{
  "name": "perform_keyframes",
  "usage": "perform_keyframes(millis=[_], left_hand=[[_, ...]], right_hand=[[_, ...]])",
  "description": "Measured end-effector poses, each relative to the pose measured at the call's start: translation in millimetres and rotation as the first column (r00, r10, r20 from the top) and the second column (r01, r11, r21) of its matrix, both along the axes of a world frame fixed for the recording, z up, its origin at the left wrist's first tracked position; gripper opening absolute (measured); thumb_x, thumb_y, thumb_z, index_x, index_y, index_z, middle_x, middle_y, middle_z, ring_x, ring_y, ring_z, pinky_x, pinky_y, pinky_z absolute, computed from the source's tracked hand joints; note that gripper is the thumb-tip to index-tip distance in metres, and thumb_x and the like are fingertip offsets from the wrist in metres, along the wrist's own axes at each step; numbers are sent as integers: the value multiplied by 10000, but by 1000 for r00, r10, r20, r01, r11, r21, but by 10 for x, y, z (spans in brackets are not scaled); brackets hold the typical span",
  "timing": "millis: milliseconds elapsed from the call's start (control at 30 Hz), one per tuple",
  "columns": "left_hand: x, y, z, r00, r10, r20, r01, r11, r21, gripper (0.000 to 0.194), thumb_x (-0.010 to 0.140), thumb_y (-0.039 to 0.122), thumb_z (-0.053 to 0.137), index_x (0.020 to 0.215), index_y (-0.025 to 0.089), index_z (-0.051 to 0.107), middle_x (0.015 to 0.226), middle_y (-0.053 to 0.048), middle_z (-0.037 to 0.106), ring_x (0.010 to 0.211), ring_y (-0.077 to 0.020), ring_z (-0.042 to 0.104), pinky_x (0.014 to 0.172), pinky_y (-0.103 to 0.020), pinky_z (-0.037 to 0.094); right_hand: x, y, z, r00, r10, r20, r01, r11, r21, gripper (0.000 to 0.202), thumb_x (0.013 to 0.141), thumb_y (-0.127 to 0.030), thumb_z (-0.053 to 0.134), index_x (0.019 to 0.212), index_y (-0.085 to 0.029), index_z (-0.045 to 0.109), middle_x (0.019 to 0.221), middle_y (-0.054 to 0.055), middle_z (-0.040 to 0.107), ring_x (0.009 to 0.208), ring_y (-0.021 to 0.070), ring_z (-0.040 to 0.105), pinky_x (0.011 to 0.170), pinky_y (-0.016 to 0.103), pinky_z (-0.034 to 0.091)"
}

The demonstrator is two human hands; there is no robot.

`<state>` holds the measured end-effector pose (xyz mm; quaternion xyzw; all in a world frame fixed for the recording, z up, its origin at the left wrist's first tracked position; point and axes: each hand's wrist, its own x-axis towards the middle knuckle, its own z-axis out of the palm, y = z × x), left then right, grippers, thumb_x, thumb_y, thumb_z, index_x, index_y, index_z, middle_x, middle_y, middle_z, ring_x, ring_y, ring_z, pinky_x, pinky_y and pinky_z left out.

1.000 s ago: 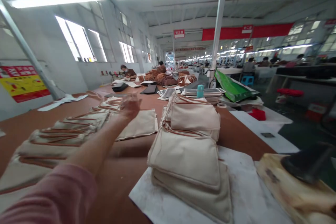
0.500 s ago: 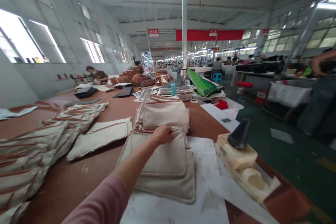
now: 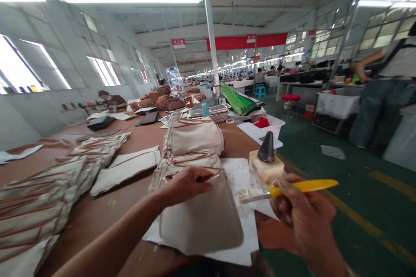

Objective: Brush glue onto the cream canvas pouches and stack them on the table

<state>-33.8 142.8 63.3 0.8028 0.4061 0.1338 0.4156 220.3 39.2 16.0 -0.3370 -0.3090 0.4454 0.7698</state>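
As seen in the head view, we take the beige fabric piece (image 3: 201,220) as landmark, directly before us over white paper (image 3: 248,220); our left hand (image 3: 188,186) is the nearer, at its far edge with fingers bent, though blur leaves us unable to tell whether they grip it; our right hand (image 3: 303,212), to its right, is closed round a brush (image 3: 310,186); the brush's long axis runs crosswise to the piece's right edge, bristles inward and just beside it; beyond the piece, rightward, stands a stained container (image 3: 266,168); stacked pieces (image 3: 195,135) lie behind it.
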Motion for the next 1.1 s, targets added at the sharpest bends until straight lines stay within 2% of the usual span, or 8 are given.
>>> perform_keyframes(millis=[133, 300, 433, 567, 733, 867, 967, 1100], left_hand=[[130, -447, 13, 998, -9, 70, 14, 998, -65, 293, 878, 406, 613, 987, 150, 706, 869, 1, 620, 809, -152, 543, 664, -191, 402], [189, -783, 39, 995, -13, 102, 23, 995, -98, 300, 887, 415, 616, 933, 134, 709, 862, -6, 579, 761, -135, 524, 619, -186, 388], [164, -917, 9, 987, 30, 160, -4, 987, -160, 273, 892, 376, 618, 987, 137, 708, 948, -26, 594, 844, -168, 572, 665, -200, 423], [150, -977, -81, 968, 68, 240, -8, 970, -243, 299, 884, 375, 637, 1062, 148, 715, 992, -40, 617, 895, -197, 593, 701, -223, 449], [141, -1095, -103, 948, 105, 301, -6, 950, -314, 333, 836, 405, 710, 1037, 140, 729, 966, -35, 581, 844, -186, 600, 651, -210, 433], [72, -1176, -94, 915, 156, 372, -5, 926, -377, 419, 877, 528, 639, 925, 118, 710, 858, -31, 576, 736, -147, 561, 607, -207, 400], [55, -1205, -111, 937, 162, 310, -69, 955, -288, 522, 945, 579, 521, 777, 110, 677, 733, -3, 502, 624, -100, 457, 542, -204, 322], [111, -1273, -146, 985, 24, 169, -44, 992, 116, 377, 946, 468, 592, 818, 139, 725, 764, -7, 514, 690, -109, 483, 616, -226, 332]], right_hand=[[-131, -49, 100, 991, 59, 123, -71, 993, 97, 297, 880, -415, 774, 796, -178, 615, 503, -44, 437, 412, 85, 370, 375, 149, 277], [-159, -50, 121, 965, 70, 253, -82, 996, 38, 344, 887, -478, 744, 812, -178, 592, 500, -55, 417, 412, 91, 331, 377, 177, 251], [-23, -102, 123, 946, -33, 323, 8, 997, 78, 306, 915, -436, 733, 828, -174, 602, 517, -53, 423, 424, 89, 340, 389, 180, 257], [-21, -255, 159, 967, -50, 252, 9, 987, 162, 259, 933, -392, 723, 842, -181, 605, 519, -59, 413, 423, 93, 353, 385, 178, 269], [-93, -244, 112, 941, -34, 337, 8, 997, 77, 303, 908, -432, 722, 807, -171, 607, 509, -46, 433, 426, 98, 365, 389, 182, 290], [71, -250, 23, 965, -75, 250, 49, 993, 108, 271, 879, -391, 768, 829, -171, 617, 532, -48, 439, 428, 96, 374, 382, 177, 285], [187, -325, 0, 986, -59, 153, 44, 994, 102, 269, 861, -378, 787, 818, -171, 620, 519, -56, 421, 400, 86, 351, 361, 171, 268], [242, -404, 53, 998, -55, 44, 53, 998, 43, 271, 814, -345, 829, 798, -169, 623, 494, -60, 424, 375, 70, 330, 359, 162, 269]])
